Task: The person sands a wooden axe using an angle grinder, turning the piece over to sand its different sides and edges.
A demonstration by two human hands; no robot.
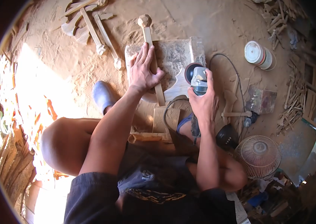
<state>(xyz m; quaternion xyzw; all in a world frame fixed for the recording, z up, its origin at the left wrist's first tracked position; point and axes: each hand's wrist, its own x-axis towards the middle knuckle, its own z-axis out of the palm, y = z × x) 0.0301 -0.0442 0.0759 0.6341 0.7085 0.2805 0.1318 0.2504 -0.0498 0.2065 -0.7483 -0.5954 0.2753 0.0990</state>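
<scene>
Where the wooden bar (148, 35) lay: across the left half of the work block (173, 50), its knobbed end beyond the far edge, its plain end toward the person; the long axis ran away from the body, its far end tilted slightly leftward.

Left hand (143, 76): open and flat upon the bar, fingers extended toward the far edge, thumb spread rightward; it was the hand nearer the bar.

Right hand (204, 100): closed around the power sander (200, 76), near the block's right edge.

Disc (190, 71): on the left side of the sander, facing the bar across a gap; it adjoined the right end of the curved wood (178, 88). Contact between them could not be determined.

Curved wood: between the two hands, toward the block's near edge, to the right of the bar. Whether the two were joined could not be determined.

Surroundings: knobbed pieces (91, 28) on the ground beyond the block's left edge; a bucket (254, 53) and a fan (258, 156) well to the right.
</scene>
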